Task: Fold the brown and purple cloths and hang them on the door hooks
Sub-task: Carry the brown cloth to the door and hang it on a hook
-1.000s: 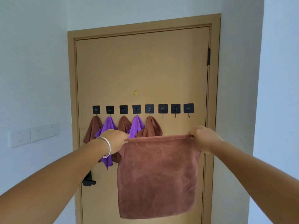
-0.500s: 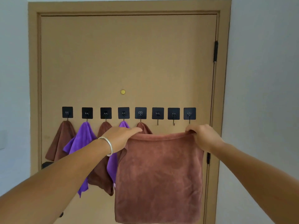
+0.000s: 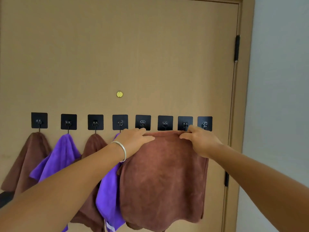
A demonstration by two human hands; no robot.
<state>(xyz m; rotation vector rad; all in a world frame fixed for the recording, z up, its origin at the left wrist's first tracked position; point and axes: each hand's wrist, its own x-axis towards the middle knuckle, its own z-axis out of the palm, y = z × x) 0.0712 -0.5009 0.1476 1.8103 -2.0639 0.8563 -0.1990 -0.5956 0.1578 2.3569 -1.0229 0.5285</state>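
Far to the left of the left hand, a brown cloth hung bunched from the first black adhesive hook. Next along, a purple cloth draped from the second hook, then another brown cloth from the third hook. A second purple cloth hung just beside and below the left wrist, its top hidden behind the hand.

The left hand, a silver bangle on its wrist, pinched the top edge of a folded brown towel, fingers curled over the hem just below the fifth hook. The towel hung flat against the door between the two hands, its upper edge stretched level right under the sixth hook, probably so the middle of the hem could be caught there. The right hand gripped the other top corner with fingertips tucked over the fabric, just below the seventh hook. The eighth hook, above and right of that hand, was bare. I could not tell whether the hem had caught on any hook yet.

Further right stood the door frame with its hinge.
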